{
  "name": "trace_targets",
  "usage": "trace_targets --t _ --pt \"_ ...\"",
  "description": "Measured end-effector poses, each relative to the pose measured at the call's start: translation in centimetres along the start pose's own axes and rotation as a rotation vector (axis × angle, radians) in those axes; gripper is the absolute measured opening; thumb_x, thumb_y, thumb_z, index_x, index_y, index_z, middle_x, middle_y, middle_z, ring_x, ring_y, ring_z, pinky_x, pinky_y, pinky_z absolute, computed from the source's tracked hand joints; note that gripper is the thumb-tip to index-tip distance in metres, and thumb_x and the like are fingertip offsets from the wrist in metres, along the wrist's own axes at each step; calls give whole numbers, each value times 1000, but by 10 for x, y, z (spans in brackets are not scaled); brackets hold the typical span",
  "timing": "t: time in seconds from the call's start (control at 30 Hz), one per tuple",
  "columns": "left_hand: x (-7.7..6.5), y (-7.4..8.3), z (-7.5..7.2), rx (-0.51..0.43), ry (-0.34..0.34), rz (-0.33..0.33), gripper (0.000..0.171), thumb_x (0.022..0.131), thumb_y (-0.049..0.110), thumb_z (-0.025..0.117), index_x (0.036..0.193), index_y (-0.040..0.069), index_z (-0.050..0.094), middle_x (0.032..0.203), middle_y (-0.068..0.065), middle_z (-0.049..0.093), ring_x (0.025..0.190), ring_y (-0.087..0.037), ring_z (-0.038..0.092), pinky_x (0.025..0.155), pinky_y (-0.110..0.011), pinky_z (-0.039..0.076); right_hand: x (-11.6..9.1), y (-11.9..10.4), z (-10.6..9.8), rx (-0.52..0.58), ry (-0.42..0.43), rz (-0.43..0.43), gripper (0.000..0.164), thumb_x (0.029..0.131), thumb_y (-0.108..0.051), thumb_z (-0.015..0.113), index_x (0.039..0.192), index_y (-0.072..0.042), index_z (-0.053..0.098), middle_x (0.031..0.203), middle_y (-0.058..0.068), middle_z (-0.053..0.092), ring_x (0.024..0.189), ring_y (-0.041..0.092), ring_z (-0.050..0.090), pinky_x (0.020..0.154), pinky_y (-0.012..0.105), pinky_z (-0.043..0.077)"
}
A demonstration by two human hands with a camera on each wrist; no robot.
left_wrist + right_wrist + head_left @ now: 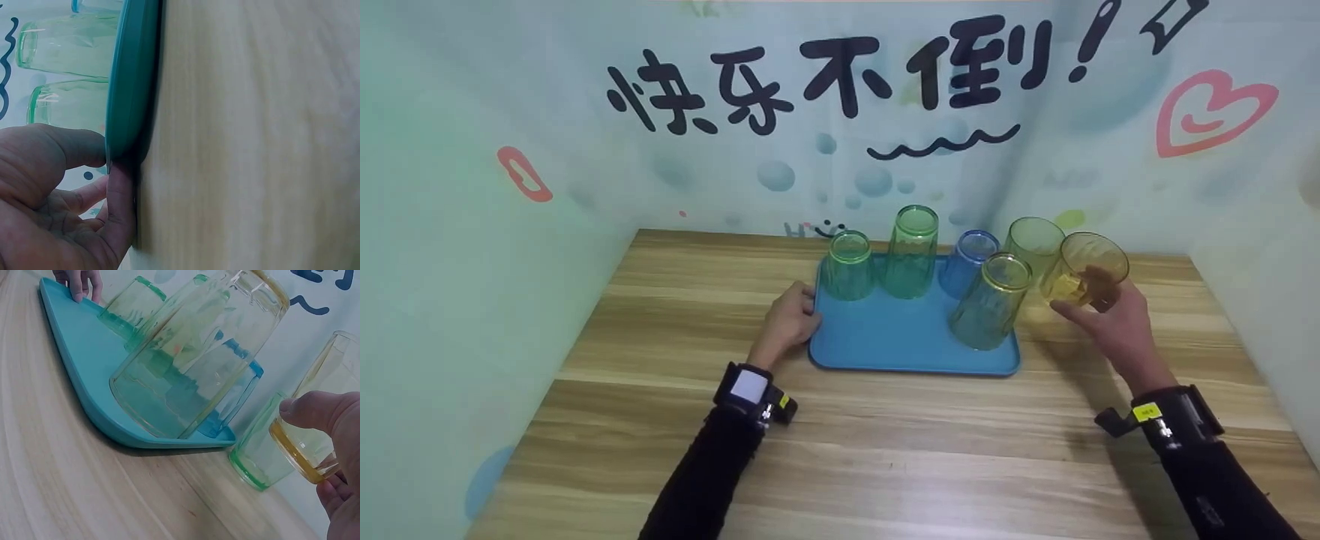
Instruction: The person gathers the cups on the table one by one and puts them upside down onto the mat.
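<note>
My left hand (pixel 789 322) pinches the left rim of a blue tray (pixel 877 337), thumb above and a finger below the rim in the left wrist view. In my right hand (pixel 1121 330) is a clear amber drinking glass (pixel 1084 259), mouth up and slightly tilted, held off the tray's right side. Upside down on the tray stand a short green glass (pixel 850 270), a tall green glass (pixel 911 259), a short blue glass (pixel 966 266) and a tall amber glass (pixel 990 307). The thumb (pixel 315 410) presses the held glass's side near its thick base.
Just beyond the tray's right rear corner, a pale green glass (pixel 261 444) stands mouth up on the wooden table (pixel 900 450). A printed cloth backdrop (pixel 735 180) hangs behind the table, close to the glasses.
</note>
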State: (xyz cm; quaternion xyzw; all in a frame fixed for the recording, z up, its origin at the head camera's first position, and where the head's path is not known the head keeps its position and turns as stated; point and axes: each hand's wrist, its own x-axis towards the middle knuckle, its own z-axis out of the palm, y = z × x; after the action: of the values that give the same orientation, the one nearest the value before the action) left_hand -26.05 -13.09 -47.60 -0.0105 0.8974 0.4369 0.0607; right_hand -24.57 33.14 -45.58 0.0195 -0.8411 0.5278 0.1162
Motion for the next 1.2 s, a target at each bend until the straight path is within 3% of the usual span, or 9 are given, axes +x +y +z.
trace_targets --t 0.37,0.7,1.0,1.2 --pt "0 -1 0 13 19 30 40 92 0 61 131 -4 52 110 -18 66 103 -30 61 88 -41 51 3 -11 0 39 12 -34 73 83 -11 86 145 1 49 135 20 58 118 23 57 104 29 42" --pt "2 1 1 17 -5 -24 39 96 1 59 134 -2 50 116 -18 63 107 -29 59 90 -41 50 5 -27 2 93 15 -31 74 84 -12 85 146 2 46 140 19 56 127 22 55 105 25 41" --pt "1 1 1 16 -7 -20 40 96 2 59 134 -3 49 116 -19 62 106 -29 59 88 -40 51 6 -41 1 73 35 -18 73 86 -17 84 146 -2 46 137 15 58 122 18 55 109 33 39" --pt "0 1 0 3 -8 -17 40 95 1 59 134 -3 49 112 -18 63 100 -29 59 83 -40 52 5 -49 2 116 61 -56 69 86 -14 84 144 -2 49 130 12 59 116 18 55 105 26 41"
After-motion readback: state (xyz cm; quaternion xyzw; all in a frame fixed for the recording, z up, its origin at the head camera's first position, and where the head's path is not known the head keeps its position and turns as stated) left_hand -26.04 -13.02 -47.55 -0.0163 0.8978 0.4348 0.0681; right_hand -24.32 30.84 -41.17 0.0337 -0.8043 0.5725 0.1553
